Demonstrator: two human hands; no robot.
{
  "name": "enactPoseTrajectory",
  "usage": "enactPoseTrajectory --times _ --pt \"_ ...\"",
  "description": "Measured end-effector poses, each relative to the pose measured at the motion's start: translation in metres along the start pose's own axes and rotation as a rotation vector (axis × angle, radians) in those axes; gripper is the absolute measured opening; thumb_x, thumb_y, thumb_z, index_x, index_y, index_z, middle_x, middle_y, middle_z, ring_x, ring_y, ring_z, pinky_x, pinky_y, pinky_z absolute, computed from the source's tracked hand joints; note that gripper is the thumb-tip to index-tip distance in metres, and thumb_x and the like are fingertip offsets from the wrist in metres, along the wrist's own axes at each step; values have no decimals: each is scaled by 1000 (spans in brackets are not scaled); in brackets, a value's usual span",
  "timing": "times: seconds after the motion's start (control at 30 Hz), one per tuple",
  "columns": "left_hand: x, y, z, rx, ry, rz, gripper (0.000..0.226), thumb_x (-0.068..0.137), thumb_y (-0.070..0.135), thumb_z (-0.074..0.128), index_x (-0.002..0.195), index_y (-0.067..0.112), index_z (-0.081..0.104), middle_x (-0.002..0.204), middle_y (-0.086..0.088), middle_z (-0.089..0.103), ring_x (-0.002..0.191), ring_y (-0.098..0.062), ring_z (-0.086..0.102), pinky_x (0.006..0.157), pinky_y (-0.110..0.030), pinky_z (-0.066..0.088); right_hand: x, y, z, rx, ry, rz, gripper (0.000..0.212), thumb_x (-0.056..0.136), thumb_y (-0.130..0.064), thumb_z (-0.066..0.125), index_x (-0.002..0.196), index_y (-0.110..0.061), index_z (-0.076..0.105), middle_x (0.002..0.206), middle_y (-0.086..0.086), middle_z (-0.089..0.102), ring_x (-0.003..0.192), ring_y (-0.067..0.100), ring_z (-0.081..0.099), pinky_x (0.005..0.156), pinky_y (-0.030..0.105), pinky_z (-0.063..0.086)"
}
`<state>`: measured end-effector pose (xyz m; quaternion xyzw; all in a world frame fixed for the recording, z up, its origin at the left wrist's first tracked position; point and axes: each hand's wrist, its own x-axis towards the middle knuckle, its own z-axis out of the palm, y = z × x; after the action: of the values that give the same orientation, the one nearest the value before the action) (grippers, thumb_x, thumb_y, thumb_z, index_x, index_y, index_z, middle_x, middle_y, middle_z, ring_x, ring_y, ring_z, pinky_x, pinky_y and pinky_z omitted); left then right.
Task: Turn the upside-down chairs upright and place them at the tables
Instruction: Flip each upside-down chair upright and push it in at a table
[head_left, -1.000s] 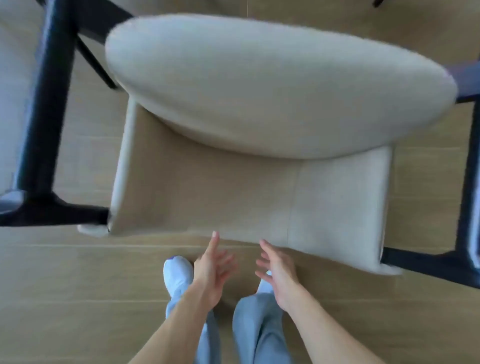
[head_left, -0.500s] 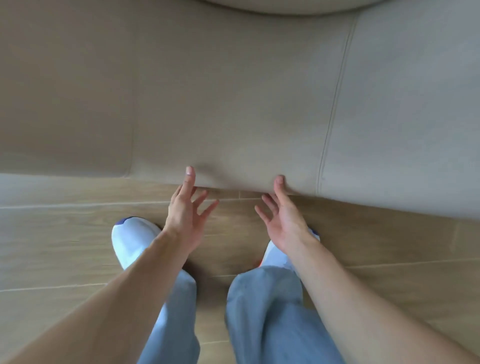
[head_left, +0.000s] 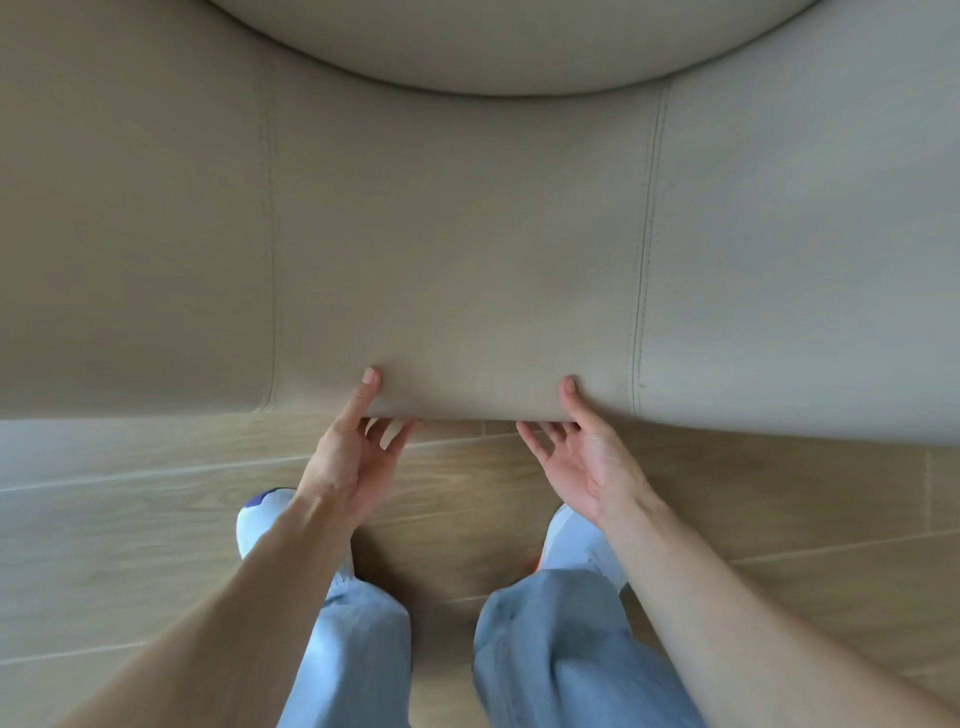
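Observation:
A beige upholstered chair (head_left: 467, 249) fills the upper half of the head view, very close to me. Its padded panel with two stitched seams faces me, and a rounded cushion (head_left: 509, 41) shows at the top. My left hand (head_left: 353, 457) and my right hand (head_left: 592, 457) both hold the panel's lower edge near its middle. Each thumb lies on the panel's face and the fingers reach under the edge. The chair's legs and frame are out of view.
Light wooden floor (head_left: 130, 519) runs below the chair. My legs in light blue jeans and my white shoes (head_left: 260, 514) stand right under the panel's edge. No table is in view.
The view has closed in on the chair, so its dark frame has left the picture. Both hands rose from just below the panel's edge and took hold of it.

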<state>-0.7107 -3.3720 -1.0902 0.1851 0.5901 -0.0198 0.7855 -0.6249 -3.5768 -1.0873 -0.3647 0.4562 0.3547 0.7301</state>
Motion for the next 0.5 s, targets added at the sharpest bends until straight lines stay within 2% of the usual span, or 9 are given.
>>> enactPoseTrajectory --times 0.07,0.27,0.5 --pt "-6 0 1 -4 -11 -7 44 74 31 79 113 14 68 116 -2 71 123 -20 62 108 -46 47 -7 -2 2 -13 25 6 39 70 -26 81 107 -24 73 118 -3 75 127 16 59 109 45 45" --pt "-51 3 3 37 7 -30 46 73 31 80 114 12 67 129 -5 66 124 -20 61 107 -47 49 -49 -7 7 -76 107 15 48 68 -30 81 114 -24 70 128 -3 70 125 15 60 109 42 46" --pt "-150 20 16 81 97 -35 62 69 28 79 128 14 63 129 -2 70 122 -15 63 115 -35 41 -145 -18 17 -181 231 53 63 55 -34 90 114 -23 72 119 -1 75 119 15 64 92 36 54"
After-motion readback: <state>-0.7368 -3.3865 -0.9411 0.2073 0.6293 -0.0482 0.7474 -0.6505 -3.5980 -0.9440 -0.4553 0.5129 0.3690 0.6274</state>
